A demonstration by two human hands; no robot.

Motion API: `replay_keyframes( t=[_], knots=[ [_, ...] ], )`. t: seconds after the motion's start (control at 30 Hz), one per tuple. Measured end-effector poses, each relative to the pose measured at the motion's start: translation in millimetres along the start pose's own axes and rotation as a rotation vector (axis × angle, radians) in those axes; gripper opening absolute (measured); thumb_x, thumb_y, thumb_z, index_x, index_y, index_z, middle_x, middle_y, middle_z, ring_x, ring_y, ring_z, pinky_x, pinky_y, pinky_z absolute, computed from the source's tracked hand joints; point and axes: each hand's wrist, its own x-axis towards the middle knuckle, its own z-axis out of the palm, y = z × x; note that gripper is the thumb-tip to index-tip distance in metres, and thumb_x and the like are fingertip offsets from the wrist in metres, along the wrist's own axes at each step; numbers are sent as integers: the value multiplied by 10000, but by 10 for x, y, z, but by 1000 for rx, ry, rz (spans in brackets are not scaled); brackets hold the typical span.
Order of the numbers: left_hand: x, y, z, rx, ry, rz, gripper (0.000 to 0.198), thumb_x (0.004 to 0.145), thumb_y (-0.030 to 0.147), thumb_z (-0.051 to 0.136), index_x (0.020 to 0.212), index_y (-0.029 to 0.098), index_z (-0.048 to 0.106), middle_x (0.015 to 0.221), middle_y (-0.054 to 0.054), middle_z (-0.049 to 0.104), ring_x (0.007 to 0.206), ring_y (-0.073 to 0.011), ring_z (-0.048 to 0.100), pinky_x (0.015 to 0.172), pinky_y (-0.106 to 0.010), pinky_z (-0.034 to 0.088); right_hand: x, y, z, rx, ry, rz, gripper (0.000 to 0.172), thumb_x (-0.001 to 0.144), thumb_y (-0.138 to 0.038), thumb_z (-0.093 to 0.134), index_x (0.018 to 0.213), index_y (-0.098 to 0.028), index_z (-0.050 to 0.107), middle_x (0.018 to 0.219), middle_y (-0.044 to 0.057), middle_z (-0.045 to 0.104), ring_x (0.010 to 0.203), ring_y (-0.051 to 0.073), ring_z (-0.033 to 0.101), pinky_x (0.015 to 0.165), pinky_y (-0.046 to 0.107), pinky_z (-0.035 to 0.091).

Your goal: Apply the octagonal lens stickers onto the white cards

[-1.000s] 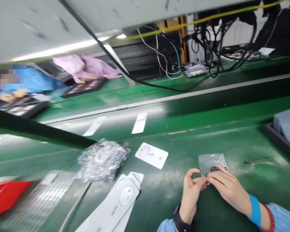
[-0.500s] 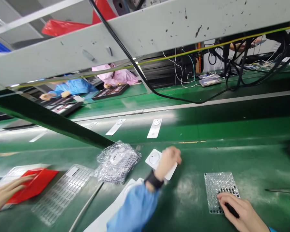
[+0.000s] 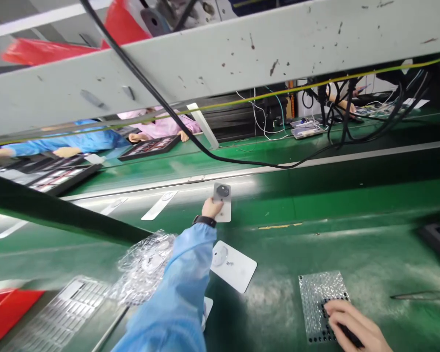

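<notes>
My left hand [image 3: 210, 208] reaches far out over the green belt, gripping a white rectangular card [image 3: 223, 196] with a dark round disc on it. My right hand [image 3: 355, 325] rests at the lower right on a perforated silver sheet [image 3: 320, 305], closed on a small black object [image 3: 348, 336] that is mostly hidden by my fingers. A second white card [image 3: 234, 266] with a round embossed mark lies on the bench below my left forearm. A crumpled clear plastic bag [image 3: 144, 266] lies partly behind my blue sleeve [image 3: 174, 293].
A red tray [image 3: 7, 310] and a clear moulded tray [image 3: 64, 313] sit at the left. White strips [image 3: 159, 205] lie on the belt. A grey beam [image 3: 220, 66] crosses overhead, with a black cable [image 3: 161, 115] below it. Co-workers in blue and pink [image 3: 157, 122] handle dark trays beyond.
My left hand has moved forward past the white card on the bench and now grips a card out on the belt. My right hand stays on the silver sheet. The view has shifted slightly.
</notes>
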Motion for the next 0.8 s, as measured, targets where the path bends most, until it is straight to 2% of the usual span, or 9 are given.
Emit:
replay_keyframes(
  t=[0.07, 0.1, 0.2, 0.27, 0.33, 0.37, 0.47, 0.6, 0.8],
  knots=[
    [-329, 2, -9, -124, -95, 29, 336, 903, 319, 624, 1188, 146, 583, 1135, -89, 661, 952, -215, 664, 797, -388, 564, 94, -108, -81, 27, 61, 72, 92, 919, -158, 570, 961, -192, 644, 998, 102, 716, 889, 172, 729, 816, 189, 587],
    [-570, 2, 15, -176, -155, 39, 356, 879, 311, 645, 1185, 142, 575, 1107, -90, 681, 942, -220, 673, 781, -368, 566, 151, -177, -129, 39, 91, 103, 96, 917, -147, 573, 960, -197, 642, 1013, 100, 707, 907, 173, 719, 823, 208, 589],
    [-1519, 30, 134, -337, -384, 43, 456, 800, 312, 690, 1204, 156, 547, 1115, -98, 707, 967, -249, 687, 745, -324, 567, 358, -403, -263, 64, 181, 143, 129, 899, -88, 579, 936, -194, 641, 1031, 100, 687, 935, 173, 686, 843, 264, 582],
    [-2168, 92, 181, -548, -600, -8, 448, 798, 325, 677, 1196, 162, 550, 1162, -112, 695, 1002, -257, 681, 762, -319, 560, 494, -514, -310, 70, 229, 131, 133, 884, -70, 593, 927, -184, 646, 1040, 106, 679, 969, 187, 665, 869, 313, 572],
    [-2671, 178, 185, -671, -760, -84, 403, 800, 330, 672, 1155, 166, 576, 1086, -100, 718, 929, -244, 698, 732, -303, 558, 579, -569, -318, 78, 237, 105, 125, 890, -77, 586, 923, -179, 650, 1050, 113, 675, 1002, 203, 647, 880, 361, 564],
    [-2847, 222, 177, -705, -790, -118, 385, 802, 335, 672, 1139, 170, 587, 1044, -90, 726, 880, -233, 703, 702, -289, 557, 597, -583, -313, 81, 230, 93, 119, 898, -87, 577, 922, -178, 650, 1054, 116, 674, 1011, 208, 640, 873, 375, 564],
    [-3103, 335, 139, -732, -722, -176, 350, 796, 348, 679, 1095, 178, 617, 998, -73, 733, 790, -199, 690, 628, -245, 539, 571, -609, -300, 53, 212, 63, 122, 916, -102, 547, 914, -170, 649, 1065, 120, 679, 1012, 205, 640, 927, 423, 538],
    [-3125, 431, 79, -718, -639, -140, 247, 808, 342, 661, 984, 169, 657, 892, -52, 728, 713, -169, 653, 605, -224, 525, 498, -641, -321, -48, 184, 4, 155, 923, -78, 528, 933, -170, 652, 1074, 106, 698, 1045, 191, 649, 1077, 492, 430],
    [-3154, 454, 72, -739, -583, -95, 249, 829, 311, 654, 1031, 165, 662, 841, -33, 709, 682, -154, 627, 607, -219, 522, 482, -655, -373, -136, 161, -135, 177, 919, -53, 519, 997, -120, 663, 1053, 139, 721, 1093, 206, 653, 992, 428, 529]
  ],
)
